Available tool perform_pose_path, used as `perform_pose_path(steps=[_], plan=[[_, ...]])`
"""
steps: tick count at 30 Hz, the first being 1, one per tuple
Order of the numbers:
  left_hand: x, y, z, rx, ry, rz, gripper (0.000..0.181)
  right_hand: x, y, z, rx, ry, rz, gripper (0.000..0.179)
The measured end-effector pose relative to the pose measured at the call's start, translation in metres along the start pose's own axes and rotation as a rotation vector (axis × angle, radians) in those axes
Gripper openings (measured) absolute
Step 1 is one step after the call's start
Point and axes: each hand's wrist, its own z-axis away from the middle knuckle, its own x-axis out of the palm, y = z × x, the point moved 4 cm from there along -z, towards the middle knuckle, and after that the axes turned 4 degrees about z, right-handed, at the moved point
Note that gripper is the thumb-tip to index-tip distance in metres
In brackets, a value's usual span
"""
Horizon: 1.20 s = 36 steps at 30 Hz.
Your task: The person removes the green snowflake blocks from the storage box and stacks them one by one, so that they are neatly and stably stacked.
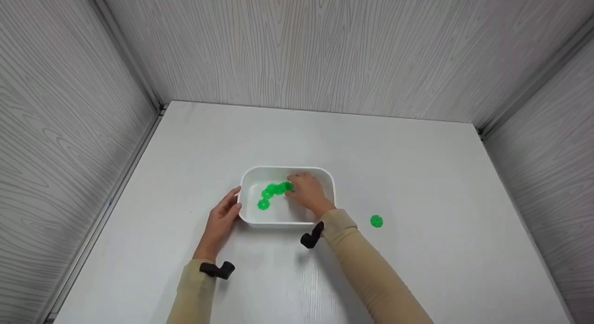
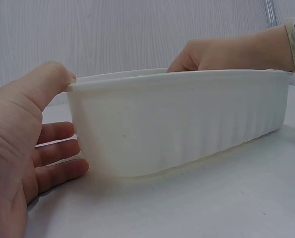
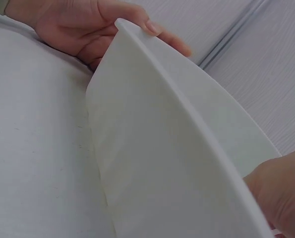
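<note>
A white plastic tub [image 1: 278,225] stands on the table, with a chain of several green snowflake building discs [image 1: 271,191] inside it. My right hand [image 1: 306,190] reaches into the tub over its near right side. Its thumb and fingers pinch the right end of the chain; the tub's wall hides the fingertips in both wrist views. At the tub's left end is my left hand [image 1: 222,222]. Its thumb touches the rim and its fairly straight fingers [image 2: 63,173] rest against or beside the outer wall. A single green disc [image 1: 377,221] lies on the table right of the tub.
The white table [image 1: 441,184] is enclosed by grey wood-grain panels at the back [image 1: 297,50], left [image 1: 55,129] and right [image 1: 552,115]. Black camera mounts [image 1: 312,236] sit on both wrists, and the right forearm passes over the table between the tub and the loose disc.
</note>
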Motion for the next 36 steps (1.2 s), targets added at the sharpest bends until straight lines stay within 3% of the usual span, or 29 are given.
perform_pose_path(steps=[14, 22, 36], plan=[[0.000, 0.000, 0.001, -0.001, 0.009, -0.026, 0.047, 0.013, -0.007, -0.002, -0.027, 0.019, 0.111, 0.035], [0.000, -0.002, 0.001, 0.019, -0.010, -0.041, 0.049, 0.013, -0.006, -0.005, -0.004, 0.045, 0.058, 0.032], [0.001, -0.001, 0.001, 0.009, 0.007, -0.022, 0.044, 0.016, -0.005, -0.006, 0.063, -0.031, -0.030, 0.028]])
